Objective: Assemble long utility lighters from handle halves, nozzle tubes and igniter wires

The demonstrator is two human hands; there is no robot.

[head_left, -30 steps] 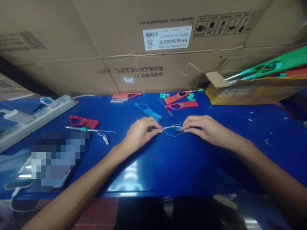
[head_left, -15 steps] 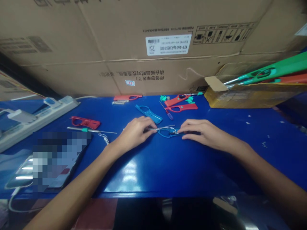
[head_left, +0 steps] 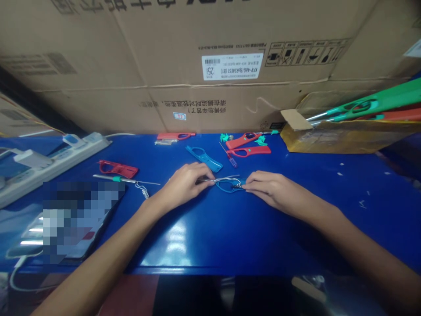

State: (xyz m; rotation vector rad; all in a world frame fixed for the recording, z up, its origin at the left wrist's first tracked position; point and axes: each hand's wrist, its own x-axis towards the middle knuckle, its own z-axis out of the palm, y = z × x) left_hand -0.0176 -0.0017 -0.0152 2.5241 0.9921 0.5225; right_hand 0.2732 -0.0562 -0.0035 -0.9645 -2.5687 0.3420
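My left hand [head_left: 192, 182] pinches a thin metal lighter tube from which a slim rod and white wires [head_left: 234, 179] run to the right. These lie over a blue lighter shell half [head_left: 224, 189] with a loop-shaped opening. At the shell's right end, the fingers of my right hand [head_left: 274, 186] are closed together and cover the part they grip. A small dark piece sits beside those fingertips. Behind my hands lies another blue shell half [head_left: 205, 159]. Left of my left hand is a lighter tube with a green collar [head_left: 116, 178] and white wires.
Red lighter shells [head_left: 248, 150], green plastic bits [head_left: 261, 140] and a screwdriver [head_left: 233, 161] lie at the back. A carton with long lighters [head_left: 345, 139] stands right. A red shell half [head_left: 118, 168], power strip [head_left: 59, 160] and blurred-out device [head_left: 85, 219] are left. A large cardboard box [head_left: 148, 66] walls the back.
My right hand's fingers have drawn together and shifted slightly left and down onto the blue shell's end. My left hand keeps its pinch. The view has tilted slightly.
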